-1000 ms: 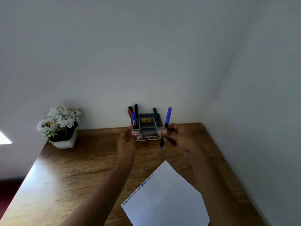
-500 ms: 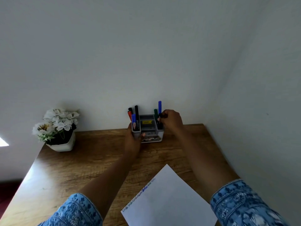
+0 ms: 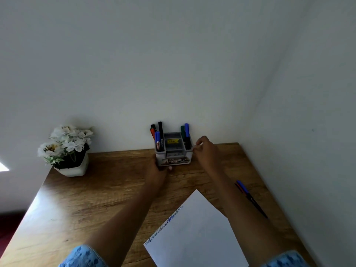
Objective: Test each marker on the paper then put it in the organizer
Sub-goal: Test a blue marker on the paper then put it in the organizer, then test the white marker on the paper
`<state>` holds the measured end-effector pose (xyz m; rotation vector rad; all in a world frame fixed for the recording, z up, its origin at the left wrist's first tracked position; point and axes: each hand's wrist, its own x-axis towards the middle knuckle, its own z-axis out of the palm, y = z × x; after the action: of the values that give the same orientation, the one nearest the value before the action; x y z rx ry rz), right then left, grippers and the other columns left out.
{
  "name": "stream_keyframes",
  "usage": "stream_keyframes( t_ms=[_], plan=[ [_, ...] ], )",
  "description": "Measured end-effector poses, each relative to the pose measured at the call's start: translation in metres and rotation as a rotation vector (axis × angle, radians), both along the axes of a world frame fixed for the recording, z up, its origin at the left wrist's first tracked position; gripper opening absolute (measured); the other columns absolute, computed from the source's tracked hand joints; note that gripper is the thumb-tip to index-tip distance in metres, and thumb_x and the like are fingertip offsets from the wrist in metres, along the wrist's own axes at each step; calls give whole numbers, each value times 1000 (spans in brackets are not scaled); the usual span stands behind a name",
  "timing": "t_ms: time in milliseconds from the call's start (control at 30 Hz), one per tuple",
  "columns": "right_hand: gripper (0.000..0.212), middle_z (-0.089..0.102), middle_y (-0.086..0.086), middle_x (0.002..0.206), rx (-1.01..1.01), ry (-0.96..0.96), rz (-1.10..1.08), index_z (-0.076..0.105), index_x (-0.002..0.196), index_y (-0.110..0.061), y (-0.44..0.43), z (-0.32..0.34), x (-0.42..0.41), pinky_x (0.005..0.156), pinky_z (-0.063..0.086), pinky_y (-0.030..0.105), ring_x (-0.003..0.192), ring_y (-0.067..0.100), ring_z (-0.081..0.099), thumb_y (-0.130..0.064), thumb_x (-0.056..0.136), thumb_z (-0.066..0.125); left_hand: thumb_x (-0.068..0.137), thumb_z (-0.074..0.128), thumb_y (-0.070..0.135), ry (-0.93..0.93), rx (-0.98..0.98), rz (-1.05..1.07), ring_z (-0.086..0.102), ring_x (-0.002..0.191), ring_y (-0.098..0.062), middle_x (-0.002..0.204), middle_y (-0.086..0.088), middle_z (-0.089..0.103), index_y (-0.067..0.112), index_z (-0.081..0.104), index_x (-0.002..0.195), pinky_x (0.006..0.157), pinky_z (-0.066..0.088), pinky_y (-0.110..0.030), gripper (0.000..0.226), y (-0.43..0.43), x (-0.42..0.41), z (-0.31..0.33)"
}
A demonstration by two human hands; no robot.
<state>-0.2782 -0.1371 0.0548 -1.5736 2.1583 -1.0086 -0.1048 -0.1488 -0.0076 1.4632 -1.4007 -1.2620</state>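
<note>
1. The organizer [image 3: 173, 151] stood at the far edge of the wooden counter [image 3: 100, 189], against the wall, its grey compartments open upward.
2. The left hand [image 3: 157, 173] gripped the organizer's near left corner; its fingers [image 3: 170, 168] were curled around the base, a fingertip showing under the front label.
3. The right hand [image 3: 206, 151] hovered just to the right of the organizer, near its upper rim. Its fingers [image 3: 200, 140] were loosely bent and slightly apart, holding nothing that I could see.
4. Just left of those right fingers, in the organizer's right compartment, a blue marker [image 3: 186, 131] stood upright beside a dark green marker [image 3: 182, 132].
5. Above the left fingers, the left compartment held another blue marker [image 3: 157, 142], a black marker [image 3: 160, 132] and a red marker [image 3: 152, 132], all standing on end. One more dark cap showed behind the red one; its colour was unclear.
6. The middle compartment carried a yellow sticker [image 3: 172, 141].
7. The paper [image 3: 192, 234] lay nearer than both hands, between the forearms, turned at an angle. A row of small scribbles in blue and darker inks ran along its upper left edge.
8. To the right of the right forearm, well behind the fingers, loose markers [image 3: 248, 195] lay together on the counter, a blue cap uppermost and a red one beside it.
9. Far left of the left fingers, a white pot of white flowers [image 3: 67, 149] sat at the counter's back corner.
10. Blue patterned sleeves [image 3: 84, 257] covered both upper arms.
</note>
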Motion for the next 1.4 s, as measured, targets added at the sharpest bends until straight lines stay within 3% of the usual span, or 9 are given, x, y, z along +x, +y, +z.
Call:
stream_keyframes(
  t_ms=[100, 267, 433, 667, 1067, 1167, 1267, 1333, 1400],
  plan=[
    [20, 67, 3, 97, 8, 10, -66, 60, 103, -12, 47, -15, -7, 66, 47, 26, 82, 15, 61, -21, 86, 65, 87, 67, 24, -183, 48, -28, 40, 132, -24, 147, -6, 39, 17, 31, 145, 106, 35, -36, 68, 27, 10, -8],
    [18, 67, 7, 98, 192, 168, -216, 63, 104, -11, 119, -48, -36, 65, 41, 25, 84, 20, 60, -17, 87, 62, 86, 61, 49, -476, -143, -252, 24, 141, -19, 155, 12, 19, 27, 26, 148, 115, 24, -41, 75, 82, 44, -30],
    [33, 64, 14, 113, 293, 270, -366, 58, 120, -10, 155, -58, -62, 81, 48, 36, 101, 30, 61, -21, 89, 62, 67, 16, 79, -799, -353, -479, 0, 144, -7, 150, 16, -2, 29, 13, 150, 112, -11, -27, 97, 99, 56, -36],
    [39, 62, 10, 116, 331, 328, -383, 57, 120, -10, 161, -60, -66, 74, 50, 31, 99, 25, 62, -26, 86, 66, 51, -11, 95, -866, -368, -511, -11, 138, -2, 159, 8, 5, 29, 17, 150, 111, -14, -28, 122, 95, 58, -46],
    [25, 65, 4, 110, 235, 291, -192, 67, 101, -13, 152, -57, -39, 73, 47, 27, 101, 20, 60, -31, 84, 67, 50, -4, 98, -822, -331, -508, -6, 141, -5, 159, 7, 9, 30, 25, 149, 112, -9, -30, 124, 97, 56, -36],
    [20, 66, -1, 94, 96, 178, -73, 65, 96, -16, 156, -39, -17, 68, 42, 20, 87, 13, 61, -29, 81, 70, 58, 24, 95, -702, -193, -465, 12, 145, -16, 157, 4, 22, 32, 34, 145, 117, 7, -37, 108, 100, 50, -25],
    [20, 67, -7, 88, 56, 54, 50, 61, 97, -20, 161, -20, 14, 63, 45, 10, 76, 3, 61, -31, 82, 69, 74, 50, 72, -106, 47, -269, 54, 119, -16, 130, 2, 59, 34, 56, 121, 91, 49, -34, 61, 113, 36, 10],
    [22, 67, -8, 89, 15, 9, 113, 61, 99, -20, 164, -12, 33, 59, 46, 8, 71, 0, 60, -32, 82, 68, 80, 48, 62, 135, 68, -203, 60, 109, -8, 112, 6, 69, 28, 65, 109, 82, 45, -26, 48, 120, 26, 32],
    [24, 68, -7, 91, -25, -14, 146, 61, 101, -20, 165, -5, 48, 59, 44, 6, 72, 0, 60, -32, 83, 68, 82, 49, 58, 307, 123, -179, 62, 107, -10, 107, 3, 72, 20, 68, 106, 88, 42, -30, 49, 127, 18, 47]
  ],
)
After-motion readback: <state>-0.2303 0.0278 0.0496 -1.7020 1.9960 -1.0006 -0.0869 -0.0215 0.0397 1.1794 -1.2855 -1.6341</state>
